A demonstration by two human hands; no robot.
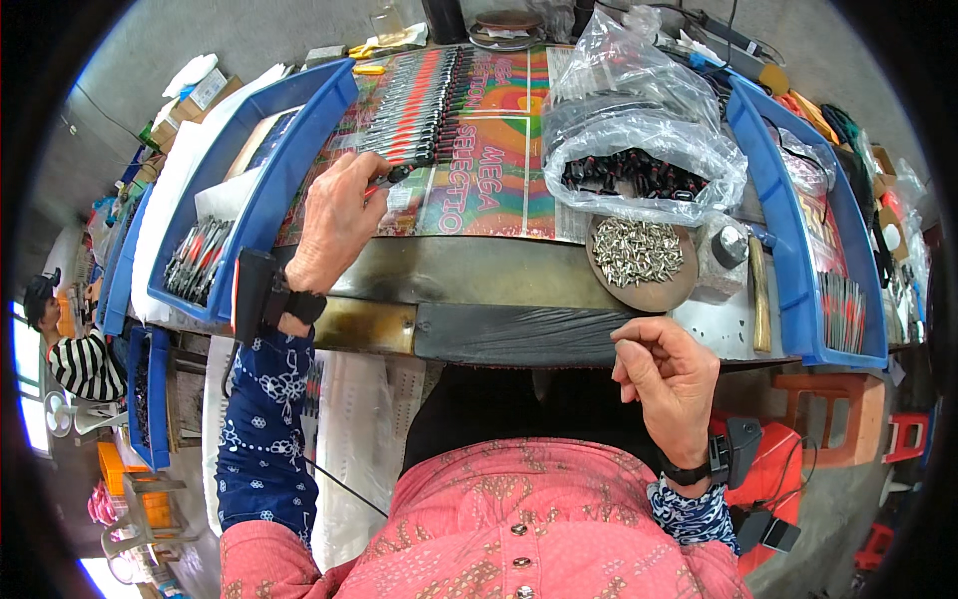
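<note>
My left hand (pixel 339 215) is closed around a slim red-and-black pen (pixel 396 176), most of it covered by the fingers. It is at the near end of a long row of similar red, black and silver pens (pixel 414 105), which lie side by side on a colourful printed sheet (pixel 489 200). In front of the table edge hangs my right hand (pixel 667 384), thumb and fingers curled together; whatever may be between them is too small to make out. Just beyond it, a round brown dish (pixel 654 298) holds many small shiny metal parts (pixel 639 252).
A clear plastic bag (pixel 599 130) of black-and-red parts lies open behind the dish. Blue trays with pens flank the table, one at left (pixel 269 190) and one at right (pixel 798 270). A wooden-handled tool (pixel 759 295) lies by the right tray. A person in stripes (pixel 88 364) is far left.
</note>
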